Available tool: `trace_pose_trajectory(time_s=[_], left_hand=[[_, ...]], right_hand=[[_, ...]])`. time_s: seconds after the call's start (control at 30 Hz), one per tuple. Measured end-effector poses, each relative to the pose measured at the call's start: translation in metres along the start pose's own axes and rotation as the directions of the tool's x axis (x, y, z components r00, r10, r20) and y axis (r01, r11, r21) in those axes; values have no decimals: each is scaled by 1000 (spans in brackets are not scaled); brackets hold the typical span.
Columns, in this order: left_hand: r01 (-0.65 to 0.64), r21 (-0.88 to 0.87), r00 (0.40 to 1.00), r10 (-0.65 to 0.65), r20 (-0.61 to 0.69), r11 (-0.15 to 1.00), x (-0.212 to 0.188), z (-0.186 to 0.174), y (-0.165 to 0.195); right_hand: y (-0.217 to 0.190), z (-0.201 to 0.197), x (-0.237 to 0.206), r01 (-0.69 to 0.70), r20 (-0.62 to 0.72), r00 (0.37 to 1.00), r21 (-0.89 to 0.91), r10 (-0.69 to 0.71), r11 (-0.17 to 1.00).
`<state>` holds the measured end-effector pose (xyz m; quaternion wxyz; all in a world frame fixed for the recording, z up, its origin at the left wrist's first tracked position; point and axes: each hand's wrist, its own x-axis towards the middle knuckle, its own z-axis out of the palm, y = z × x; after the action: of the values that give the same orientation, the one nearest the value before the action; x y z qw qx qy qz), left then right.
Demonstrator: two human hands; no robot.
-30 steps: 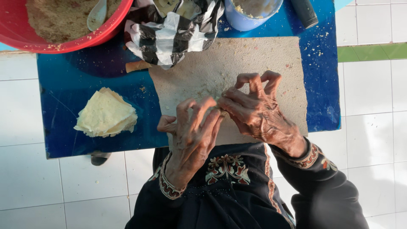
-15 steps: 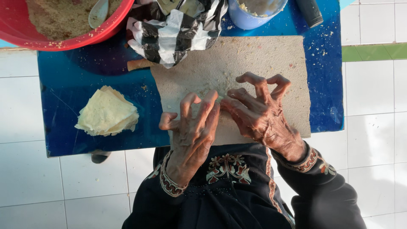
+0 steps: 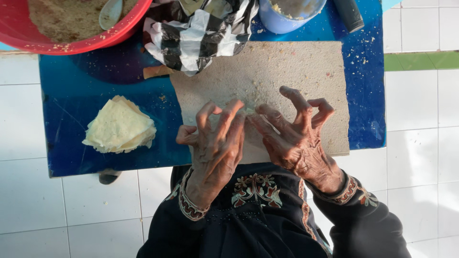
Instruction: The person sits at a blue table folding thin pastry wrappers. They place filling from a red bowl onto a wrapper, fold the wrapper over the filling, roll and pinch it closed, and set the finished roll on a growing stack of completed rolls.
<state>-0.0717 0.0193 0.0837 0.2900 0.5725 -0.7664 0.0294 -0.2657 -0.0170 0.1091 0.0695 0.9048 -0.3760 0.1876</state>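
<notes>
Red bowl [image 3: 71, 45] of crumbly brown filling with a spoon [image 3: 111, 13] in it, upper left of frame; black-and-white striped plastic bag [image 3: 196, 36] top centre, just beside it a blue bowl [image 3: 287, 21] and a dark cylinder [image 3: 349, 14] at upper right. Stack of pale folded wrappers [image 3: 119, 126] at left on the blue tabletop [image 3: 71, 91]. White tiled floor [image 3: 420, 153] around, green tile strip [image 3: 420, 59] at right.
</notes>
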Motion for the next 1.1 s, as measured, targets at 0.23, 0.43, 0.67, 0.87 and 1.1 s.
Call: trace_pose_trajectory(time_s=[0.23,0.43,0.67,0.87,1.1], left_hand=[[105,-128,994,-104,14,986,0,-7,-5],[125,-197,992,-129,-3,972,-3,-3,-6],[121,-161,993,-118,29,979,-2,-7,-7],[124,-168,992,-125,3,978,7,-11,-8],[105,-199,994,-110,-18,974,10,-7,-10]], right_hand=[[3,7,7,23,18,1000,-96,-21,995],[4,10,17,31,90,996,-113,-21,993],[11,16,35,31,70,997,-69,-27,997],[22,18,33,-69,75,995,128,60,989],[35,33,31,-89,-35,994,268,103,959]])
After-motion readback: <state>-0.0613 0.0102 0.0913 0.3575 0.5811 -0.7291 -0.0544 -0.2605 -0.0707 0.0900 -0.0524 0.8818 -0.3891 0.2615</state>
